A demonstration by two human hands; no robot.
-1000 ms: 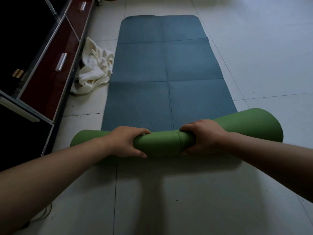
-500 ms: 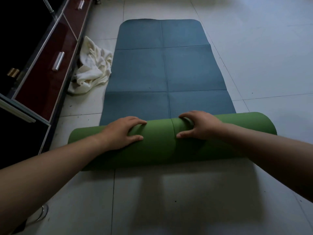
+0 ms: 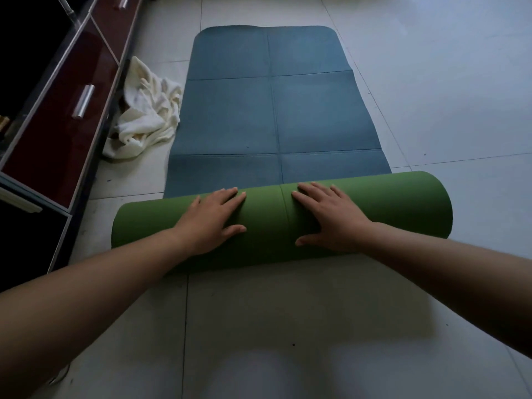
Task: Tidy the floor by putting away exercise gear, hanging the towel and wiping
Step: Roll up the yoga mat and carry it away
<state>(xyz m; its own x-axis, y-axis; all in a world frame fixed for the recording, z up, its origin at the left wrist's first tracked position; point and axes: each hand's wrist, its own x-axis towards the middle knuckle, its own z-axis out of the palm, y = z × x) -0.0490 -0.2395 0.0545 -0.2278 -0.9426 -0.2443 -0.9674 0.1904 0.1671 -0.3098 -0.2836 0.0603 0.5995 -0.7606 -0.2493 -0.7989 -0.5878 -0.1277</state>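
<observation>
An exercise mat (image 3: pixel 276 110) lies on the tiled floor, blue on its upper face and green underneath. Its near end is rolled into a thick green roll (image 3: pixel 403 208) lying across the floor in front of me. My left hand (image 3: pixel 213 220) presses flat on the roll left of its middle crease, fingers straight. My right hand (image 3: pixel 331 217) presses flat just right of the crease, fingers spread. A crumpled cream towel (image 3: pixel 144 116) lies on the floor beside the mat's left edge.
A low dark red cabinet (image 3: pixel 57 131) with metal drawer handles (image 3: pixel 83 101) runs along the left, close to the towel. Pale floor tiles (image 3: pixel 446 96) stretch to the right of the mat and in front of the roll.
The roll has moved away from me and grown thicker, covering more of the blue face. Both hands went from gripping the roll to lying flat on top of it.
</observation>
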